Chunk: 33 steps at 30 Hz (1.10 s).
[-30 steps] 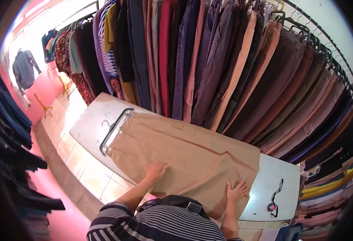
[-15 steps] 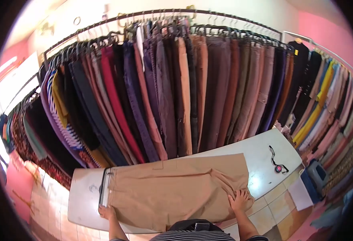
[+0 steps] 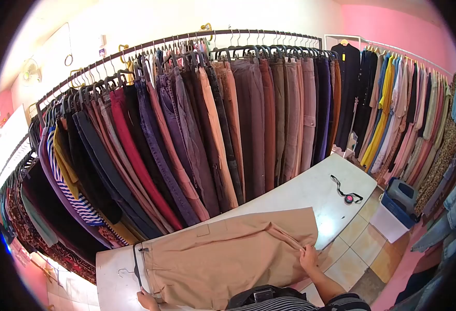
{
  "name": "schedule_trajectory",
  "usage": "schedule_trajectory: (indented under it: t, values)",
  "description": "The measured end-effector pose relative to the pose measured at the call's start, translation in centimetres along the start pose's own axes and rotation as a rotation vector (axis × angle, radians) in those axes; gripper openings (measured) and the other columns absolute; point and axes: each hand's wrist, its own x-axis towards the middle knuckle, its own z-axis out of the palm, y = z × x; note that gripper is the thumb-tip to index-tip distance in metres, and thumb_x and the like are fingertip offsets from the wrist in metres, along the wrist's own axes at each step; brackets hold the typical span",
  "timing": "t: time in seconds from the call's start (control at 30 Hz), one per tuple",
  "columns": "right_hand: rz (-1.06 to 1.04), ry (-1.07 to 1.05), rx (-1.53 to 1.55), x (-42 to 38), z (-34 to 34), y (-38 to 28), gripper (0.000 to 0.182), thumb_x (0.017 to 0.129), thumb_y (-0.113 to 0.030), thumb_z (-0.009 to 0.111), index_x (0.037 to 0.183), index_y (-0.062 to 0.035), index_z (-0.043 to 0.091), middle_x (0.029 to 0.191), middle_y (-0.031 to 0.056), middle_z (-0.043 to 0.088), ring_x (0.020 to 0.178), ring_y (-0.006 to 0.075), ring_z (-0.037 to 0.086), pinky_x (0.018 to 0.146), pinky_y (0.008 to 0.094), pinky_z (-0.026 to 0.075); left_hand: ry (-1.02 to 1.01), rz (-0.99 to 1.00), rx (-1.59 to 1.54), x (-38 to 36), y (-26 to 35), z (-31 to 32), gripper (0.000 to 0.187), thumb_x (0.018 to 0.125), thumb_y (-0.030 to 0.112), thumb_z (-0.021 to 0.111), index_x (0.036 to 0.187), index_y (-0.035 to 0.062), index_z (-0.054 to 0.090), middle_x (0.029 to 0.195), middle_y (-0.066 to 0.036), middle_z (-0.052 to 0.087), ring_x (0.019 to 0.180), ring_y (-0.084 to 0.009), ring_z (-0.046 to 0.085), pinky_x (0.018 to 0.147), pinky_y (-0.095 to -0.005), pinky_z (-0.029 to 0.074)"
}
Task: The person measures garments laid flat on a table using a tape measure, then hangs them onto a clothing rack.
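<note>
Tan trousers (image 3: pixel 222 259) lie across a long white table, their waist end at the left clipped to a dark hanger (image 3: pixel 137 267) whose metal hook rests on the tabletop. My left hand (image 3: pixel 147 299) is closed on the lower end of the hanger, beside the waistband. At the right, my right hand (image 3: pixel 309 256) pinches the edge of the trousers near the leg ends, and a fold runs from there into the cloth.
On the white table (image 3: pixel 318 189) lies a black strap with a round pink-faced device (image 3: pixel 348 198). Behind stands a long rack of hanging trousers (image 3: pixel 248 119). More clothes (image 3: pixel 388 114) hang at the right, above a white and blue bin (image 3: pixel 391 220).
The view has turned right and tilted up. My right hand has gone from lying spread on the cloth to pinching its edge. My left hand is still at the hanger's lower end.
</note>
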Motion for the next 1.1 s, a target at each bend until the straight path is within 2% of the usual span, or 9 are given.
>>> schedule_trajectory:
  t: [0.17,0.27,0.33,0.53,0.7,0.8,0.9,0.97,1.1]
  values:
    - [0.252,-0.200,0.099,1.2,-0.2,-0.9,0.019,0.080,-0.019,0.055,0.081,-0.0009,0.052,0.083,0.0216,0.057,0.079,0.0393,0.052,0.071,0.0423,0.042,0.228,0.097,-0.071,-2.9,1.6,-2.1,0.035,0.087,0.032,0.044,0.093,-0.0003,0.056,0.088,-0.021,0.059,0.078,-0.0369,0.055,0.066,-0.0444,0.043]
    - [0.274,-0.233,0.375,3.0,0.4,-0.1,0.020,0.082,-0.018,0.054,0.087,0.0018,0.054,0.081,0.0152,0.060,0.078,0.0302,0.055,0.070,0.0358,0.043,0.534,0.453,-0.214,0.5,0.7,-0.9,0.027,0.084,0.027,0.054,0.079,0.0003,0.051,0.070,-0.017,0.057,0.063,-0.0369,0.053,0.053,-0.0404,0.041]
    - [0.248,0.007,0.989,5.0,-1.1,-3.4,0.019,0.086,-0.020,0.053,0.090,-0.0012,0.056,0.073,-0.0005,0.051,0.070,0.0071,0.044,0.062,0.0216,0.038,0.622,0.611,-0.248,0.5,4.7,-3.6,0.026,0.082,0.027,0.057,0.079,0.0011,0.053,0.066,-0.016,0.055,0.058,-0.0351,0.052,0.052,-0.0394,0.039]
    - [0.103,-0.010,1.365,7.4,-5.7,-11.2,0.025,0.089,-0.018,0.047,0.100,0.0027,0.056,0.084,-0.0009,0.055,0.077,0.0080,0.047,0.072,0.0235,0.040,0.691,1.026,-0.451,-0.5,16.9,-5.9,0.035,0.078,0.036,0.060,0.074,0.0020,0.055,0.064,-0.012,0.053,0.057,-0.0312,0.052,0.052,-0.0378,0.040]
    - [-0.075,-0.202,1.157,7.6,-4.6,-9.9,0.030,0.088,-0.017,0.049,0.111,0.0024,0.048,0.094,0.0038,0.053,0.084,0.0124,0.048,0.076,0.0261,0.040,0.637,1.314,-0.572,-5.7,25.7,-7.5,0.039,0.079,0.043,0.056,0.068,0.0061,0.049,0.059,-0.008,0.045,0.052,-0.0266,0.046,0.050,-0.0352,0.034]
    - [-0.299,0.037,0.746,6.8,-9.2,-12.1,0.079,0.077,-0.028,0.062,0.132,0.0003,0.014,0.126,0.0203,0.029,0.104,0.0288,0.040,0.087,0.0382,0.036,0.604,1.527,-0.627,-8.2,28.5,-7.0,0.041,0.067,0.049,0.064,0.065,0.0113,0.048,0.053,-0.002,0.044,0.047,-0.0204,0.045,0.045,-0.0316,0.032]
    - [-0.680,0.319,0.598,8.3,-16.7,-15.1,0.077,0.078,-0.030,0.063,0.133,-0.0026,0.017,0.130,0.0187,0.028,0.102,0.0268,0.041,0.086,0.0351,0.035,0.532,1.746,-0.650,-10.7,30.4,-6.4,0.043,0.065,0.052,0.064,0.063,0.0134,0.045,0.050,0.000,0.039,0.044,-0.0177,0.042,0.044,-0.0297,0.030]
    - [-0.792,0.434,0.416,9.4,-19.3,-14.9,0.069,0.075,-0.029,0.066,0.126,-0.0014,0.029,0.118,0.0185,0.040,0.092,0.0266,0.047,0.080,0.0350,0.040,0.497,1.769,-0.670,-12.4,31.4,-6.4,0.043,0.066,0.052,0.063,0.063,0.0138,0.044,0.050,0.000,0.037,0.044,-0.0175,0.040,0.044,-0.0294,0.029]
    - [-1.056,0.206,0.401,11.6,-24.4,-15.1,0.026,0.065,-0.019,0.074,0.076,-0.0053,0.055,0.059,0.0040,0.050,0.051,0.0222,0.046,0.051,0.0317,0.038,0.444,1.792,-0.744,-13.0,33.8,-5.3,0.042,0.066,0.052,0.062,0.064,0.0141,0.044,0.051,0.001,0.035,0.046,-0.0168,0.039,0.046,-0.0288,0.028]
